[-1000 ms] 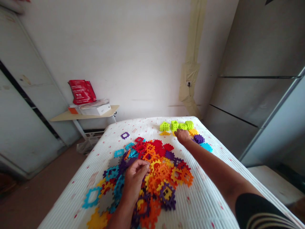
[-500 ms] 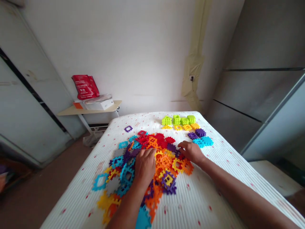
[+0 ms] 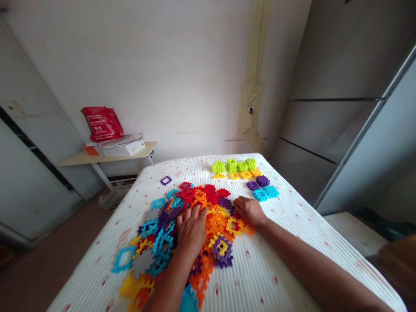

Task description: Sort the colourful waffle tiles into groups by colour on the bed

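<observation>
A heap of flat interlocking plastic tiles [image 3: 214, 221] in orange, red, yellow, purple, blue and grey covers the middle of a white ribbed mattress [image 3: 286, 268]. My left hand [image 3: 191, 229] lies flat on the heap with its fingers stretched out. My right hand [image 3: 248, 211] rests palm down on the heap's right edge, fingers loosely spread over orange and yellow tiles. At the far right corner stand sorted groups: green stacks [image 3: 234, 165], yellow tiles [image 3: 239, 175], purple tiles [image 3: 258, 182] and blue tiles [image 3: 265, 193].
One purple tile [image 3: 166, 180] lies alone at the far left of the mattress. A small side table [image 3: 107, 155] with a white box and a red bag [image 3: 102, 123] stands by the wall. Grey cabinet panels [image 3: 341, 121] rise on the right.
My right hand has drawn back from the sorted groups at the far corner to the heap's right edge. My left hand has opened from a loose curl and settled flat on the tiles.
</observation>
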`<action>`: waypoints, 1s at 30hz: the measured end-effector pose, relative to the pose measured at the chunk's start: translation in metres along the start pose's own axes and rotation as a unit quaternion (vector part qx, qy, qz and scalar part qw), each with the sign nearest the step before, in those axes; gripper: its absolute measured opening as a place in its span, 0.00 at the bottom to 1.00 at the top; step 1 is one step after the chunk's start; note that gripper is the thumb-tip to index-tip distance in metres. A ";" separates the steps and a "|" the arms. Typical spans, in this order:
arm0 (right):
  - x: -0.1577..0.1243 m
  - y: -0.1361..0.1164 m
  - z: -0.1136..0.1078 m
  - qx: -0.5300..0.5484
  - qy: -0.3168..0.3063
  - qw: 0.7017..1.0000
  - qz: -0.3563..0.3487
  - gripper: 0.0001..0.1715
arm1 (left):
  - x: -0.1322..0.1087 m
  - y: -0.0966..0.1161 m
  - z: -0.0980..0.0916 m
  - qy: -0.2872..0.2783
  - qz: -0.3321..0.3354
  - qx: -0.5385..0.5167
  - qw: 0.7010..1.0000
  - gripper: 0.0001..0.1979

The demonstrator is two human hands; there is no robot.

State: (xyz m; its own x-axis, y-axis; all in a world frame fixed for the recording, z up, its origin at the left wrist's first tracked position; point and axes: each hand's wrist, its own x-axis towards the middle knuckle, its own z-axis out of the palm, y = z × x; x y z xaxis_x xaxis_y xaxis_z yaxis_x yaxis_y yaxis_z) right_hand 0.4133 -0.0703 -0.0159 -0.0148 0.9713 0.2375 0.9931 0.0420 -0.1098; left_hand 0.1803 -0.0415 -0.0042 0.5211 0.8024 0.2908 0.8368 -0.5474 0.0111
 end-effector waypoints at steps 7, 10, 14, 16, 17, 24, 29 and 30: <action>0.000 0.002 0.004 0.005 0.003 1.000 0.000 0.15 | 0.001 -0.004 0.003 0.055 -0.018 -0.050 0.997 0.15; 0.000 0.003 0.004 0.015 -0.002 1.000 0.000 0.15 | 0.001 -0.007 0.004 0.083 -0.015 -0.074 0.994 0.11; 0.000 0.002 0.003 0.017 -0.005 1.000 0.006 0.16 | 0.001 -0.012 0.006 0.126 -0.003 -0.111 0.986 0.06; 0.000 0.002 0.003 0.016 -0.001 1.000 0.005 0.15 | 0.001 -0.015 0.008 0.153 0.006 -0.140 0.978 0.06; 0.000 0.002 0.003 0.014 0.000 1.000 0.003 0.15 | 0.001 -0.016 0.009 0.167 0.011 -0.158 0.973 0.06; 0.000 0.003 0.003 0.010 -0.001 1.000 -0.002 0.14 | 0.000 -0.023 0.007 0.234 -0.031 -0.300 0.924 0.06; -0.001 0.002 0.001 0.011 -0.003 1.000 -0.003 0.16 | -0.002 -0.027 0.005 0.214 -0.119 -0.413 0.877 0.14; -0.001 0.002 0.001 0.012 -0.002 1.000 -0.004 0.16 | -0.003 -0.027 0.005 0.208 -0.131 -0.436 0.866 0.17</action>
State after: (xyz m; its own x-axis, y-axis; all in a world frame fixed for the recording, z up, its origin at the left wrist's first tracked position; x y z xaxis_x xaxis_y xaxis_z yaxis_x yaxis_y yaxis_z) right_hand 0.4149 -0.0707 -0.0173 -0.0224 0.9719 0.2345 0.9897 0.0547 -0.1320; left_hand 0.1570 -0.0276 -0.0099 0.0752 0.8708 0.4859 0.3782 -0.4758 0.7941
